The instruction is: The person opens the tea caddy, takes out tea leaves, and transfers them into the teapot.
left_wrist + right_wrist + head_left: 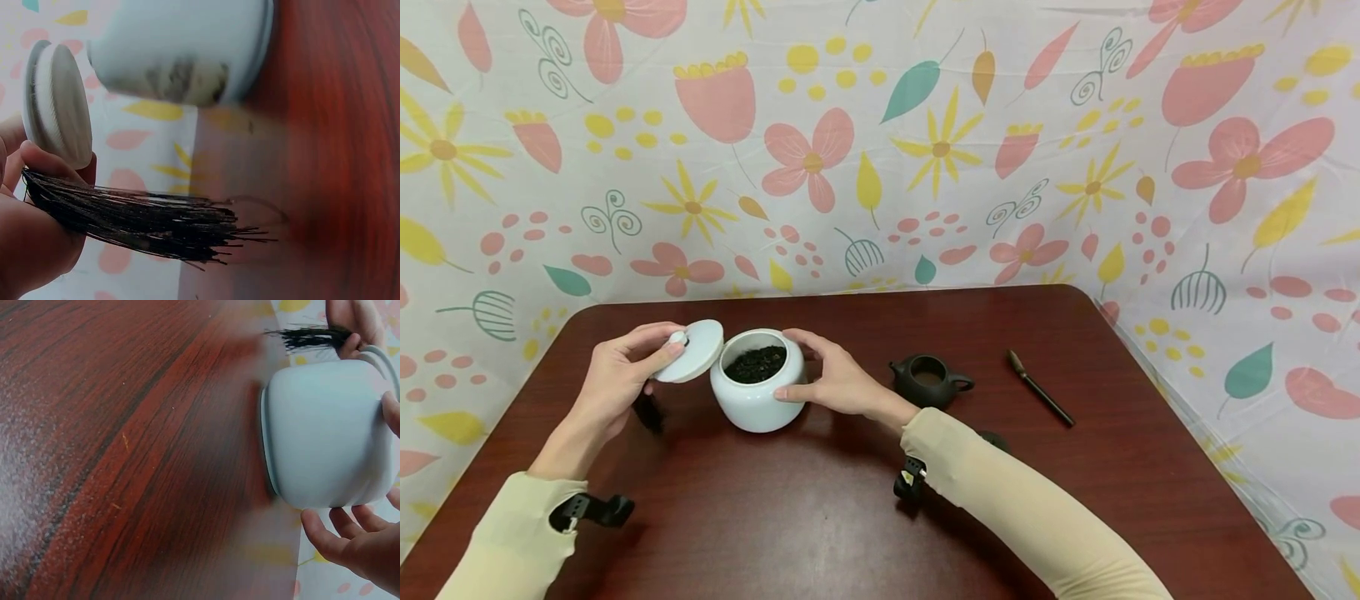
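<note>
On the left of the table in the head view stands a white porcelain jar point(756, 408) full of dark loose tea leaves point(756, 364). My left hand point(613, 371) pinches the knob of its round white lid point(698, 354), tilted at the jar's left rim. A black tassel point(137, 219) hangs down from that same hand, below the lid. My right hand point(842, 379) grips the jar from the right, thumb on the near side and fingers around the far side. The right wrist view shows those fingers against the smooth jar wall point(325, 437).
Right of the jar sits a small dark clay teapot point(928, 379), its top open. A dark-handled tea brush point(1040, 389) lies farther right. A dark round object point(994, 439) is partly hidden behind my right sleeve. A floral cloth point(880, 150) hangs behind the brown table point(820, 517).
</note>
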Demonstrator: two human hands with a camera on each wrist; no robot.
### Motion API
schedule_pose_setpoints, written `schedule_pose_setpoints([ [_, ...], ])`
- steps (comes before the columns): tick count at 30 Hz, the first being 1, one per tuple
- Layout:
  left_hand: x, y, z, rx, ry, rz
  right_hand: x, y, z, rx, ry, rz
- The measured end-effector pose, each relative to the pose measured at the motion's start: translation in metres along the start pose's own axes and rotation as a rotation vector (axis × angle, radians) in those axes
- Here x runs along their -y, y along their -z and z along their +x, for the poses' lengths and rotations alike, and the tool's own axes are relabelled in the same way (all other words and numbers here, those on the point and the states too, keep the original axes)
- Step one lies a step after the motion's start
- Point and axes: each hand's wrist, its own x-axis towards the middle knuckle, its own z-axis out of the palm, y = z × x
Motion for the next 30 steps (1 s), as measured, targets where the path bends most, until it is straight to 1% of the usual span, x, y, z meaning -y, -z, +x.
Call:
schedule_pose_setpoints([
  [7, 0.013, 0.023, -0.007, -0.048, 0.031, 0.173, 0.0, 0.0, 0.0, -0.001, 0.004, 0.003],
  [13, 0.02, 0.041, -0.015, -0.062, 0.07, 0.292, -0.001, 0.0, 0.001, 0.0, 0.009, 0.002],
  [16, 0.024, 0.05, -0.018, -0.064, 0.081, 0.327, -0.001, 0.0, 0.001, 0.0, 0.004, -0.005],
  [21, 0.034, 0.06, -0.021, -0.058, 0.057, 0.374, 0.0, 0.0, 0.0, -0.003, -0.001, -0.006],
  [23, 0.038, 0.063, -0.021, -0.05, 0.053, 0.387, 0.0, 0.0, 0.0, -0.003, 0.0, -0.004],
  [30, 0.049, 0.07, -0.023, -0.01, 0.077, 0.431, 0.0, 0.0, 0.001, -0.003, 0.003, -0.013],
])
